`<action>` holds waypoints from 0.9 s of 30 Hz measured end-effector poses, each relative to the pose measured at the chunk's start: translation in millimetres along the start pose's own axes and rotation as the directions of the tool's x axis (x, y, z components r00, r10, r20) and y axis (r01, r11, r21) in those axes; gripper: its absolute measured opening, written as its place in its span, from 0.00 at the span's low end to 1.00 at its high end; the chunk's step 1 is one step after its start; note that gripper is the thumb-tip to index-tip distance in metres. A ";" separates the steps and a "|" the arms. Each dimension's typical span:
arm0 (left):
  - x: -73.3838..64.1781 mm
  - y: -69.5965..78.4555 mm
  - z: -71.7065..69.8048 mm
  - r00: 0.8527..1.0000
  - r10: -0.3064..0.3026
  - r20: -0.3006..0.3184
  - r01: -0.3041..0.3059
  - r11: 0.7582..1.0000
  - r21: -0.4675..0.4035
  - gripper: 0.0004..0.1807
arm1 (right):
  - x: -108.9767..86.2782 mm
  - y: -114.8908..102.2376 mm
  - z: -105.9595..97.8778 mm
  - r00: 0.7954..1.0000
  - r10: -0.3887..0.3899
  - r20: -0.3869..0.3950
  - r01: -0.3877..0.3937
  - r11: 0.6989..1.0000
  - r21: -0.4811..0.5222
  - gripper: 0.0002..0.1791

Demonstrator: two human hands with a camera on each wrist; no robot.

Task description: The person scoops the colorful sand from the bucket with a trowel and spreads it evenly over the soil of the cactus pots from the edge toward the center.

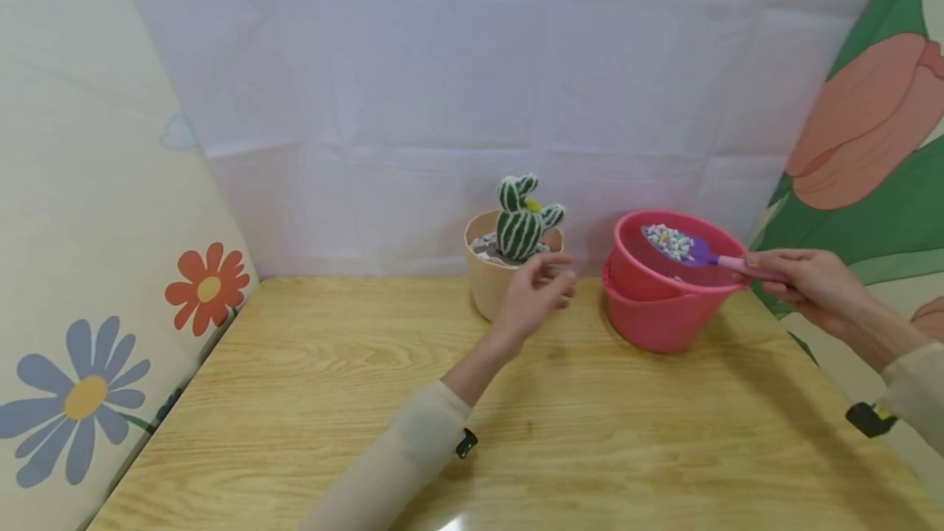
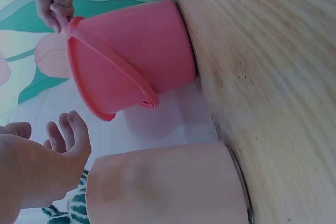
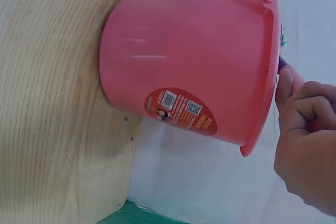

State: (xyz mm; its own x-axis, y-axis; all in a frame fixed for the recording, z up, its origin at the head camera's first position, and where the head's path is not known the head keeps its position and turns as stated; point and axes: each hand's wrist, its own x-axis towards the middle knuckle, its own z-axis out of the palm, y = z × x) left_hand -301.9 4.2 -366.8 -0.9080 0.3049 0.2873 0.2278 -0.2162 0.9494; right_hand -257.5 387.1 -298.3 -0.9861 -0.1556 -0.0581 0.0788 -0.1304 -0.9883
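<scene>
1 ea. – bkt (image 1: 660, 322), scoop (image 1: 706, 256), pot (image 1: 487, 285), toy cactus (image 1: 519, 234), tbl (image 1: 332, 383)

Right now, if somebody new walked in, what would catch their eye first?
Probably the bright pink bucket on the right of the wooden table, where the right hand holds a purple trowel of small multicolored pebbles over the opening. Next, likely the striped green-and-white cactus in the peach pot near the middle, with the left hand close by.

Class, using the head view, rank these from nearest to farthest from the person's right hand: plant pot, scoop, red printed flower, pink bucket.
1. Scoop: held in the right hand.
2. Pink bucket: just left of that hand.
3. Plant pot: farther left, past the bucket.
4. Red printed flower: far left.
</scene>
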 end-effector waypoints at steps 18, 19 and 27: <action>0.8 21.1 -45.2 0.860 0.506 -0.064 -0.410 0.761 0.503 0.13 | 2.9 -1.1 24.9 0.996 0.060 -0.073 -0.064 0.997 -0.050 0.10; 1.9 21.2 -49.0 0.848 0.523 -0.081 -0.409 0.745 0.526 0.13 | 3.3 -1.6 25.7 0.996 0.061 -0.064 -0.064 0.997 -0.047 0.10; 11.9 16.0 -81.4 0.776 0.563 -0.286 -0.318 0.739 0.594 0.12 | 6.9 -3.6 38.8 0.997 0.077 -0.030 -0.078 0.997 -0.016 0.11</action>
State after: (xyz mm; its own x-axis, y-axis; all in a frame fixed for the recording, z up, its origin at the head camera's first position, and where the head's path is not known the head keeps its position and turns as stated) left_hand -337.6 -71.1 -358.6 -0.6765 -0.1503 0.7210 0.6657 0.2941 0.6858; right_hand -258.9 348.5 -289.7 -0.9811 -0.1354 -0.1385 0.1529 -0.1024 -0.9829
